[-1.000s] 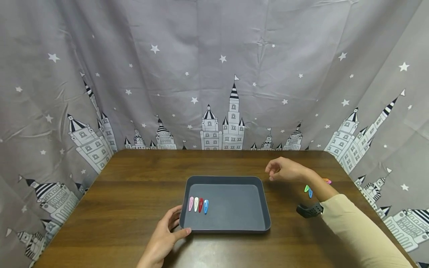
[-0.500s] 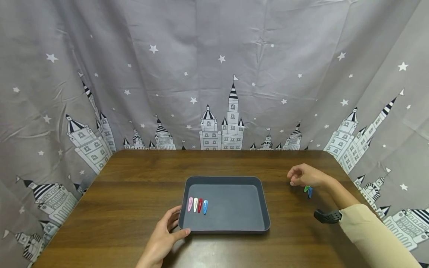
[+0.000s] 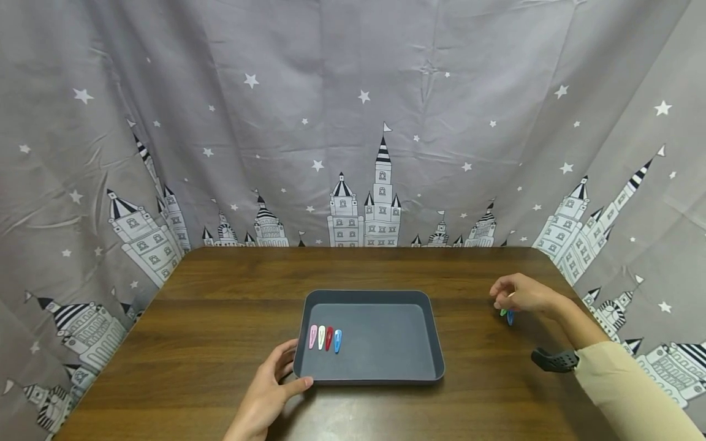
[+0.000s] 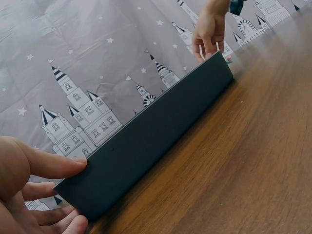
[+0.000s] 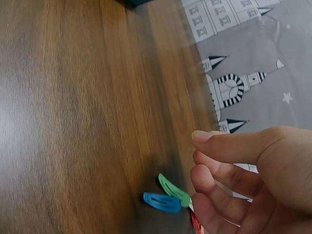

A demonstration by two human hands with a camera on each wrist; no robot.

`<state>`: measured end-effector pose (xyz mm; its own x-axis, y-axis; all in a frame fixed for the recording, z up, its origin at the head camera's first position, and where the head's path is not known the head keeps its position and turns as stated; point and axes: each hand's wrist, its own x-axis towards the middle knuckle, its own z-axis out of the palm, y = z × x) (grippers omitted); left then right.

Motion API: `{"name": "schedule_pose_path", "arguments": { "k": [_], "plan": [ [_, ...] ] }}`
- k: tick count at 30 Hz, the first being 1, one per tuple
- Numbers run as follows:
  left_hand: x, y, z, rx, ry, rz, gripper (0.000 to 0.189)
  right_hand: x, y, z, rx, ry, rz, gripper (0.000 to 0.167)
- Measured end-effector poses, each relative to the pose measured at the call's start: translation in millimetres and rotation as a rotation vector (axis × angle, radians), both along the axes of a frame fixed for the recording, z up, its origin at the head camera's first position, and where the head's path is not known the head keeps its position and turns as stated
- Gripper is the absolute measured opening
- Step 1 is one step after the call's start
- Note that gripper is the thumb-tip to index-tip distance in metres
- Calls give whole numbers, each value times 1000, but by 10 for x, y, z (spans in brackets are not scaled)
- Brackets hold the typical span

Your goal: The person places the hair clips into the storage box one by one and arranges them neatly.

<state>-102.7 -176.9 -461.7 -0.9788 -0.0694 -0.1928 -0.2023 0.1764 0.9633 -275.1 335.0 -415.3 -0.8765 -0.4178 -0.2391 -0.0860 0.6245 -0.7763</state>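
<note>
The left hand (image 3: 267, 386) grips the near left corner of the grey tray (image 3: 386, 340), thumb on the front rim and fingers against the left wall. The tray lies flat in the middle of the table (image 3: 220, 318). In its left part 4 clips stand in a row, narrow ends toward the person: from the left, a pink clip (image 3: 313, 337), a white clip (image 3: 322, 338), a red clip (image 3: 329, 339) and a blue clip (image 3: 337, 341), the last set slightly nearer the person.

The right hand (image 3: 518, 293) hangs over the table, right of the tray and well apart from it, its fingers loosely bent; whether thumb and forefinger touch, I cannot tell. Just beside its fingers, a green clip (image 5: 170, 187) and a darker blue clip (image 5: 162, 203) lie on the table, meeting at 1 end. A red piece (image 5: 196, 223) is partly hidden by the fingertips.

The right arm has a pale sleeve (image 3: 629, 380) and a black band (image 3: 554, 361). Behind the table hangs a grey curtain (image 3: 276, 122) printed with castles and stars.
</note>
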Motion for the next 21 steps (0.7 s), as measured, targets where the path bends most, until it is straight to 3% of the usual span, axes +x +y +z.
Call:
{"name": "schedule_pose_path", "arguments": {
  "k": [21],
  "plan": [
    [3,0,-2,1,1,0,76,62,409,-193,17,-6,-59,19]
  ]
}}
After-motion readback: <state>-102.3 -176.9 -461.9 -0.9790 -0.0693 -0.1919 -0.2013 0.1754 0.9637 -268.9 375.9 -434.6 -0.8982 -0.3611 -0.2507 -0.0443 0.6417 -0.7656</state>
